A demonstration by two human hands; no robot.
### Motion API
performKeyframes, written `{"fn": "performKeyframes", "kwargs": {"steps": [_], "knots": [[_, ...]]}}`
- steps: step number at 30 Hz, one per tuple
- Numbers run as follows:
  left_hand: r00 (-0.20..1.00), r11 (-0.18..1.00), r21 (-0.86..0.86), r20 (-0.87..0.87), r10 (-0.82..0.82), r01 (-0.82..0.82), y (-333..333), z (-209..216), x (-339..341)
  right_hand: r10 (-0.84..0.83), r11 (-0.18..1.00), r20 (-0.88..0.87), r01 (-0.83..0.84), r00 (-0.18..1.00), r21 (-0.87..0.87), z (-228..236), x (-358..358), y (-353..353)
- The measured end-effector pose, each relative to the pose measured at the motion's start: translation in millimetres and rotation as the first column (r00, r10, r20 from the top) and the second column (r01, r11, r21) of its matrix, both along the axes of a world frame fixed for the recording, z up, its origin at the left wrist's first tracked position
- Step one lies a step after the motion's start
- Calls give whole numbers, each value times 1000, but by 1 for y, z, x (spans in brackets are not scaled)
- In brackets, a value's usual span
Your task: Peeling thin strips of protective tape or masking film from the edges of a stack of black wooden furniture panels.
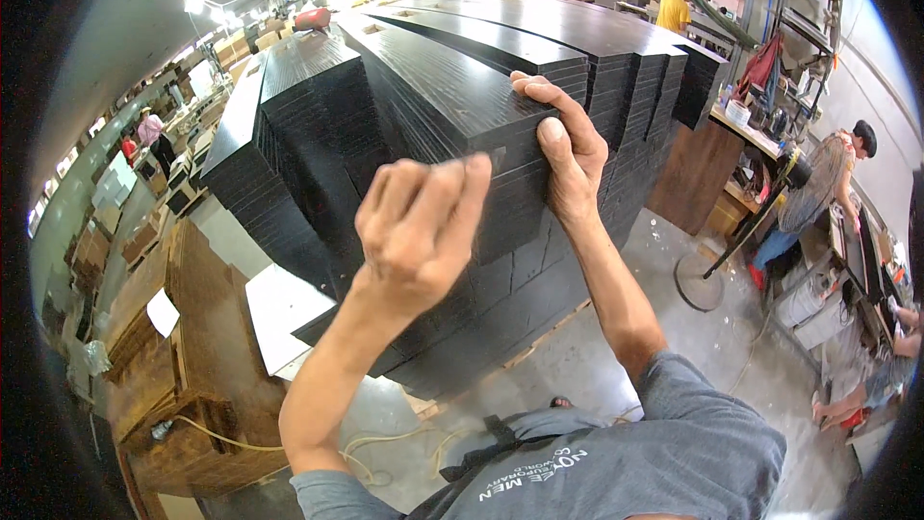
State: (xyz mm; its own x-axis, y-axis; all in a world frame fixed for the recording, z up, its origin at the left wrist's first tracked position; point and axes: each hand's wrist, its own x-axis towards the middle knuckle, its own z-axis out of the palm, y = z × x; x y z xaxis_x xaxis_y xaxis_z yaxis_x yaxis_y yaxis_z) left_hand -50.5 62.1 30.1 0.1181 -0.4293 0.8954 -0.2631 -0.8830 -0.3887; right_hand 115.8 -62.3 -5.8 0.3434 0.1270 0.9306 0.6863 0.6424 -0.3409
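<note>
Long black panels (pixel 438 77) lie in tall stacks in front of me, with their end faces toward me. My left hand (pixel 414 231) is closed at the near left corner of the middle stack. A small greyish bit shows by its fingertips, too blurred to name. My right hand (pixel 575 149) grips the near end of the same stack's top panel, with fingers over the top edge and the thumb against the end face. Another stack of black panels (pixel 308 67) stands to the left, leaving a dark gap between the two.
A brown wooden cabinet (pixel 207 356) with a yellow hose (pixel 226 438) stands at lower left, near a white board (pixel 284 313). A red object (pixel 312 19) rests on the far left panels. At right are a round-based stand (pixel 699 281) and a person (pixel 818 193) at a bench.
</note>
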Motion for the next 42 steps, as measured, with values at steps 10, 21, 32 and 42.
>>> {"fn": "performKeyframes", "kwargs": {"steps": [10,21,32,42], "knots": [[996,996,-60,68,-60,64,4,7,5,-19,1000,-7,19,1000,-1,-2,2,2],[977,909,-358,51,-206,211,15,2,3,-20,1000,5,20,1000,5,-1,0,3],[969,955,-170,7,-247,245,19,-30,11,-8,1000,15,8,1000,5,0,2,1],[966,966,-75,-66,-251,246,27,-60,9,-62,998,17,61,998,15,-1,0,4]]}}
